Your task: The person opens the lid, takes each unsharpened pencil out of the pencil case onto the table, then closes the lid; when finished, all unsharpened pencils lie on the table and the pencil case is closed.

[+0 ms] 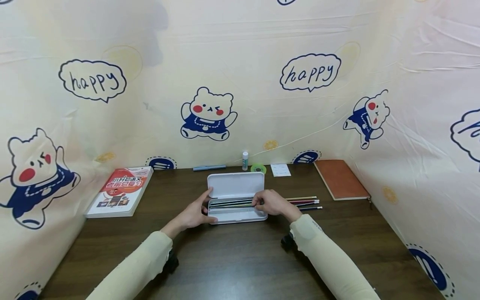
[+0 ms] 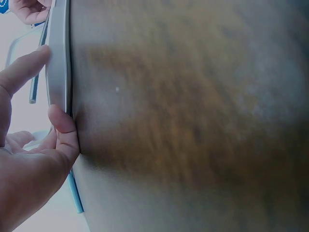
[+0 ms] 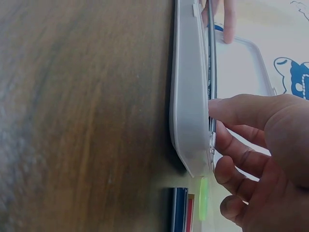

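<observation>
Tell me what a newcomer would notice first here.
Probably the winking bear printed mid-backdrop, with "happy" bubbles higher on either side. Next, the open white pencil case below it, its left end gripped by the left hand while the right hand pinches a dark pencil. The reddish-brown notebook stands out at back right.
</observation>
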Demonstrator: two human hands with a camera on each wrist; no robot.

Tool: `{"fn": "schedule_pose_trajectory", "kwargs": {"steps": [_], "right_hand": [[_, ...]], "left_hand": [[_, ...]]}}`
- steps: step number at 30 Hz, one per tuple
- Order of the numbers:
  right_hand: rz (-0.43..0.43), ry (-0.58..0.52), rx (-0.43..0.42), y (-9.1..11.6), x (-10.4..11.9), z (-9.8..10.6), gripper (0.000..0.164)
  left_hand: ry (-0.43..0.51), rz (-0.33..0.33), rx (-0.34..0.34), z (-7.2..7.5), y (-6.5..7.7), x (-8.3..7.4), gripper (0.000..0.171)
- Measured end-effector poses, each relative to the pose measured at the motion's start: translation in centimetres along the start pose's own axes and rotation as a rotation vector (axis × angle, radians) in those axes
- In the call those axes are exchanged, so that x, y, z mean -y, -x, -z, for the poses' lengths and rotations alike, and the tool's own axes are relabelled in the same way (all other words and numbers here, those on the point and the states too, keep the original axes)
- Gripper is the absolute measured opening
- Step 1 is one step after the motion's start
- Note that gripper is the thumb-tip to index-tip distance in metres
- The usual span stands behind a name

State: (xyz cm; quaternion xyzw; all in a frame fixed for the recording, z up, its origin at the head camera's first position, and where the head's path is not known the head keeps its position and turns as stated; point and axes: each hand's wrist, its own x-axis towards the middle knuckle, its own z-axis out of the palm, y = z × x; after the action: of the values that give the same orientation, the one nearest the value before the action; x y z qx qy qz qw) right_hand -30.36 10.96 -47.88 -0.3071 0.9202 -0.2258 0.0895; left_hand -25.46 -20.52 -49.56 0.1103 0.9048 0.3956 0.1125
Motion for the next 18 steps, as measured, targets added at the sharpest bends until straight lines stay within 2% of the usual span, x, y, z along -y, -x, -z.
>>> {"fn": "schedule_pose_trajectory", "kwargs": {"steps": [9,18], "right_hand": [[0.019,-0.035,-0.062,0.7,-1.1,1.7,0.006],[-0.010,-0.033,-0.084,3.7,-4.3,4.4,0.004]], "left_hand": [[0.002,0.000,-0.002,-0.1,-0.1,0.1,0.112],[-0.002,0.015,-0.001,0.0,-0.1,0.1,0.112]]}}
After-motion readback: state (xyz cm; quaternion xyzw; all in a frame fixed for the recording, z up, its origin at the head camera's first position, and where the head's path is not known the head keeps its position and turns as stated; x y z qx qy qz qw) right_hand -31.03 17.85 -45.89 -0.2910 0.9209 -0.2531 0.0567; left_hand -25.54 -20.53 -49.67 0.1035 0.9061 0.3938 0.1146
